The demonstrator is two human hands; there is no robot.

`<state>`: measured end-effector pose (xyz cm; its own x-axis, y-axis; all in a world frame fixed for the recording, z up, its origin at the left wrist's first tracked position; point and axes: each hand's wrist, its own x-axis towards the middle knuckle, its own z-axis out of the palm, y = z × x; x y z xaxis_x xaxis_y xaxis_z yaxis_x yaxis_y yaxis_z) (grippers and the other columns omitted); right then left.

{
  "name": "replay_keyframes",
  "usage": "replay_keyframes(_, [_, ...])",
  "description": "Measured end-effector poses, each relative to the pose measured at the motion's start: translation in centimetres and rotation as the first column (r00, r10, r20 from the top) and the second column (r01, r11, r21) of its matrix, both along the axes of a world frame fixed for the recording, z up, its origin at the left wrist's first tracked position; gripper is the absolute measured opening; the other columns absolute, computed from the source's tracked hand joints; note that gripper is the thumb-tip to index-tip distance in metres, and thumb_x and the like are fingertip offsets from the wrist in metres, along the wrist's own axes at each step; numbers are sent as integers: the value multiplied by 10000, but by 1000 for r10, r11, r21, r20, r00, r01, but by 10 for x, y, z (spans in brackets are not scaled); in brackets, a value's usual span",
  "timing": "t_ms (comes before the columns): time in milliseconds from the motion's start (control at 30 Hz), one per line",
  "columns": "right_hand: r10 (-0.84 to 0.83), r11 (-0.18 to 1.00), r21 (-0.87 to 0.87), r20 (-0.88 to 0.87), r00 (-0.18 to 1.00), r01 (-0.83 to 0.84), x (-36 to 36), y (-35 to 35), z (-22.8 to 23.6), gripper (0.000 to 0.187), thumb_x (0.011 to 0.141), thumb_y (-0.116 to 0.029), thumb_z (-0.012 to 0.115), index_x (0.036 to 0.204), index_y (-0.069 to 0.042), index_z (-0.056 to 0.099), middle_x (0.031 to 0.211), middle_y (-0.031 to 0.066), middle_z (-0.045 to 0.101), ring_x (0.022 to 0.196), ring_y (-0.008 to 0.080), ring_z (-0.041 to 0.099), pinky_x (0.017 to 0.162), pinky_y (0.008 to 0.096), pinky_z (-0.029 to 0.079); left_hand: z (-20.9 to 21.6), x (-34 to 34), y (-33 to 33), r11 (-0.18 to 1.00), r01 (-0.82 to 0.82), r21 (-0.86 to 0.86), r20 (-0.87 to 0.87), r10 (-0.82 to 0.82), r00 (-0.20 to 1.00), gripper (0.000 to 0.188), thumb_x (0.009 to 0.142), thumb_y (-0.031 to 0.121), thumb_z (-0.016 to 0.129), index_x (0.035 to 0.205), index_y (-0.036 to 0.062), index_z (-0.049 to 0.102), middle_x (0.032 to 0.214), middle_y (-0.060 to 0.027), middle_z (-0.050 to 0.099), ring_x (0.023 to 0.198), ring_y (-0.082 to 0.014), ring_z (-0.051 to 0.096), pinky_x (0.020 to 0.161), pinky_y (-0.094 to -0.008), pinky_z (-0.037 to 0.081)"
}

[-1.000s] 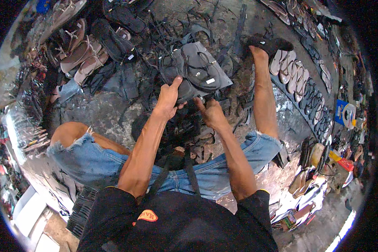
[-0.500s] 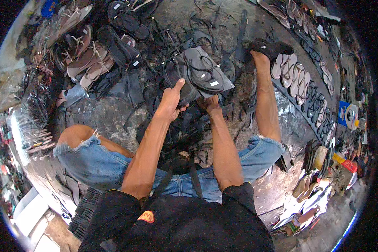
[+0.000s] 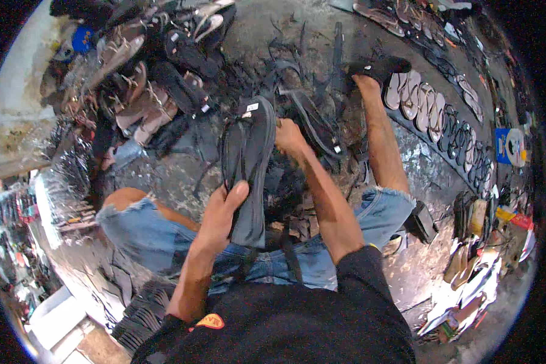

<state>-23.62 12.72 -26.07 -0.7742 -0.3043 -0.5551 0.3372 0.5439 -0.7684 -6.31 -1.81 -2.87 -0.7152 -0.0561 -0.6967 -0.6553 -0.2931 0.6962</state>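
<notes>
Gripping a long black sandal with a thick, layered sole, your left hand closes around its near part, the thumb laid along its surface. The sandal is held in front of your lap, lengthwise, with a small white rectangular label near its far end. Your right hand is at the sandal's right edge, toward that far end, its fingers curled; their tips are hidden, so whether they pinch the sandal cannot be told. Beyond that hand, to the sandal's right, lies a second black sandal with a white label. Well to its right runs a row of pale beige thong sandals. Left of its far end is a jumbled heap of brown and black sandals. Frayed blue denim trousers spread either side of its near end.
</notes>
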Motion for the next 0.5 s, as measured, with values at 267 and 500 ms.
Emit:
replay_keyframes(267, [-556, 650, -636, -24, 831, 416, 99, 27, 244, 442, 947, -386, 708, 1138, 10, 660, 793, -11, 606, 640, 60, 541, 533, 226, 422, 37, 47, 39, 726, 122, -677, -266, -395, 879, 577, 954, 284, 687, 1374, -41, 461, 1208, -91, 642, 1064, -159, 602, 936, -296, 477])
replay_keyframes(500, [-484, 780, -583, -332, 810, 227, 178, 42, 282, 362, 961, -250, 700, 1219, -7, 631, 704, -27, 584, 639, 63, 512, 565, 263, 426, 90, 10, 0, 999, 38, 36, -301, -26, 953, 482, 947, 201, 685, 1319, -49, 509, 1161, -121, 670, 995, -196, 685, 844, -336, 574])
